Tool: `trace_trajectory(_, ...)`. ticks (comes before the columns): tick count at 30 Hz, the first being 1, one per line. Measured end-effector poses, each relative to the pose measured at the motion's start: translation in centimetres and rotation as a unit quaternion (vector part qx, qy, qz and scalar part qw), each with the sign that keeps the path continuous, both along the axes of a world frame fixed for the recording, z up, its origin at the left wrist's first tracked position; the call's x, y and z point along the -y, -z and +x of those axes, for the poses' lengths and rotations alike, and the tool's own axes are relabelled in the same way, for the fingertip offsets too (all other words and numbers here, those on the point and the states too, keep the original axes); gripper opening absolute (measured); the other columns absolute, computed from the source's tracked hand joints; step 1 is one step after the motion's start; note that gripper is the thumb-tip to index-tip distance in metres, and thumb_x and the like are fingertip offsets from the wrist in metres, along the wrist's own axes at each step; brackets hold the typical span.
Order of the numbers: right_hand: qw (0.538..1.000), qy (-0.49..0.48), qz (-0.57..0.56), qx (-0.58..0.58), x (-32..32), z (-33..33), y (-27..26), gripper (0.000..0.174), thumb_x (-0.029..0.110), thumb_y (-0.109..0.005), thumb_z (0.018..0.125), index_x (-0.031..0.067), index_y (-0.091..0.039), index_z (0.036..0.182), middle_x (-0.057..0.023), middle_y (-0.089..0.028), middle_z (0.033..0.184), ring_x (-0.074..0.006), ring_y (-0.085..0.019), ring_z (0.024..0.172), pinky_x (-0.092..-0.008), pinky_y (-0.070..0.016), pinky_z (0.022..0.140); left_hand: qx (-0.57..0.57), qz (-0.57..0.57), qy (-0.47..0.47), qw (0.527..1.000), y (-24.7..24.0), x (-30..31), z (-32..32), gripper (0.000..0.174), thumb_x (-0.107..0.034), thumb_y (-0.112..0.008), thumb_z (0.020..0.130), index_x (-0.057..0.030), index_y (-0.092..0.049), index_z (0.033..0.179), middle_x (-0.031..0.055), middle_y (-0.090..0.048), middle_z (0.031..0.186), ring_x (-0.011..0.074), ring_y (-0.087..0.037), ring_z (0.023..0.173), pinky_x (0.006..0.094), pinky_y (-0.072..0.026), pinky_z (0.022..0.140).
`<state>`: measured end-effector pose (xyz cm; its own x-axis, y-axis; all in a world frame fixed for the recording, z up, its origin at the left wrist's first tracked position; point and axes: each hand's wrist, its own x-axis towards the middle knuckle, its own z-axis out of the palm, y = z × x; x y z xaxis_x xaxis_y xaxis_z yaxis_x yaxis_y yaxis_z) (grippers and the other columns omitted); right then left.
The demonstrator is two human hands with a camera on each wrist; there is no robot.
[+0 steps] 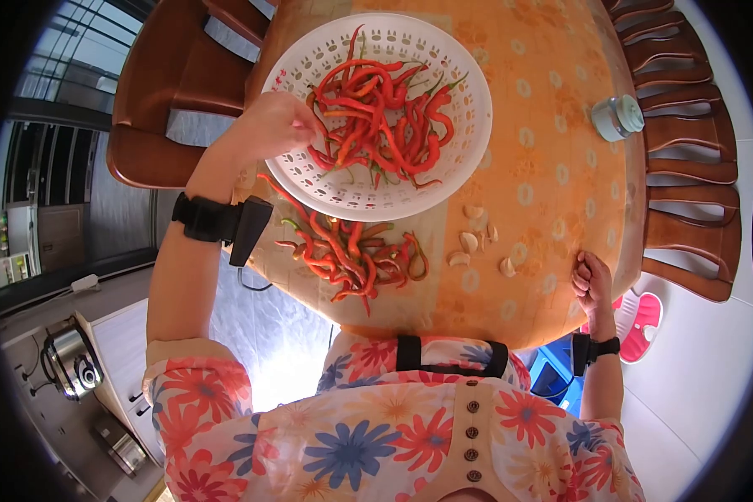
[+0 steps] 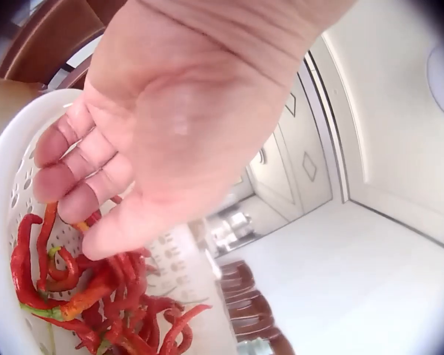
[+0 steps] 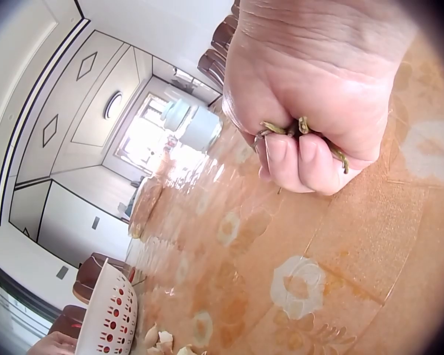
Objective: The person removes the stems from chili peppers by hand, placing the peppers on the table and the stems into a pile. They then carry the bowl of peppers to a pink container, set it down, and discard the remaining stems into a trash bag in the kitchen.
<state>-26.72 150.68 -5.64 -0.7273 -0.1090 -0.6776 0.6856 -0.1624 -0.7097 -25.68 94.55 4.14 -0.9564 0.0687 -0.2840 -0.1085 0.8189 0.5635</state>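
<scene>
My left hand [image 1: 283,124] is over the near-left rim of a white plastic basket [image 1: 475,146] with holes in its wall. Its fingers are loosely bent, and the fingertips [image 2: 78,201] overlap the red chili peppers [image 2: 118,288] inside the basket in the left wrist view. The thumb is apart from the fingers, with no pepper gripped between them. Low over the right edge of the table, my right hand [image 1: 592,283] is curled into a fist. Several thin green chili stems [image 3: 303,126] stick out between its fingers and palm.
Another pile of red chili peppers [image 1: 351,259] lies on the patterned tablecloth [image 1: 544,184] in front of the basket. Garlic cloves [image 1: 468,242] are scattered to its right. A pale lidded jar [image 1: 617,118] stands at the right edge, near wooden chairs [image 1: 686,151].
</scene>
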Motion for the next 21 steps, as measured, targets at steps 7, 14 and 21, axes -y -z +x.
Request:
trace_trajectory(7,1.000,0.008,0.009,0.010,0.0,0.0,0.0,0.019,0.020,-0.042,0.092,0.0063,-0.048,0.081,0.0050,-0.028,0.048,-0.0057,-0.029,0.033,-0.0184,-0.0200,0.029,-0.172,-0.135,-0.039,0.975,3.8,0.5,-2.9,0.011,-0.004,-0.059,0.071,-0.0018,-0.063,0.081,0.0143,-0.058,0.065,0.0233,-0.059,0.066,0.0300,-0.0454,0.058)
trace_trajectory(14,1.000,0.009,0.003,0.011,0.0,0.1,-0.1,0.019,0.020,-0.043,0.092,0.0060,-0.048,0.081,0.0049,-0.028,0.047,-0.0058,-0.030,0.033,-0.0185,-0.0206,0.029,-0.012,-0.102,0.010,0.995,2.9,-1.2,-4.6,0.017,-0.011,-0.066,0.067,-0.0027,-0.065,0.082,0.0141,-0.061,0.076,0.0251,-0.059,0.069,0.0339,-0.0459,0.063)
trace_trajectory(21,1.000,0.008,0.007,0.005,0.2,0.1,-0.2,0.019,0.021,-0.042,0.092,0.0059,-0.048,0.081,0.0047,-0.028,0.047,-0.0057,-0.030,0.033,-0.0186,-0.0205,0.029,-0.206,-0.067,-0.045,0.975,-1.0,-0.6,-3.3,0.016,-0.013,-0.068,0.069,-0.0029,-0.065,0.081,0.0078,-0.058,0.070,0.0161,-0.056,0.062,0.0279,-0.0431,0.058)
